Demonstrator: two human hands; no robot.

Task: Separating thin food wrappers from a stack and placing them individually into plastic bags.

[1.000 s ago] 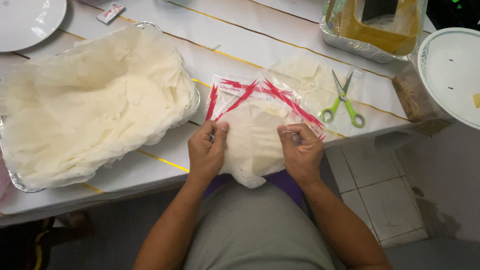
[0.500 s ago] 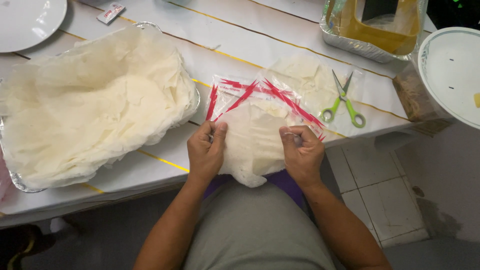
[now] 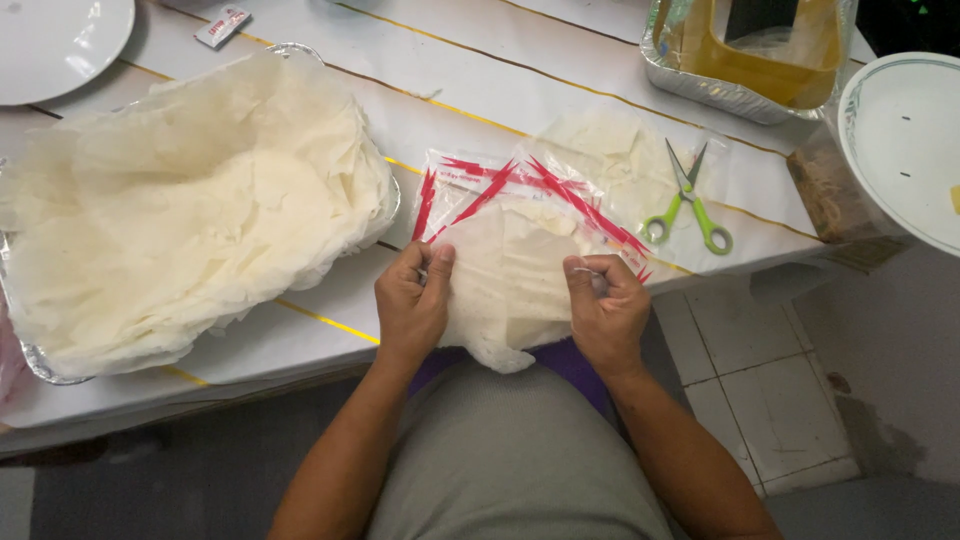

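Note:
My left hand (image 3: pixel 412 302) and my right hand (image 3: pixel 604 312) each pinch one side of a clear plastic bag (image 3: pixel 520 215) with red stripes. It lies at the table's near edge and holds a stack of thin pale pastry sheets (image 3: pixel 505 290). The sheets stick out of the bag's open end toward my lap. A second clear bag with more sheets (image 3: pixel 610 150) lies just behind it.
A big foil tray (image 3: pixel 385 215) heaped with loose pale sheets fills the left. Green-handled scissors (image 3: pixel 690 200) lie right of the bag. White plates sit at far left (image 3: pixel 50 40) and far right (image 3: pixel 900 140). A foil container (image 3: pixel 750 60) stands at the back.
Both hands have shifted slightly on the bag's sides; the bag and sheets stay in place.

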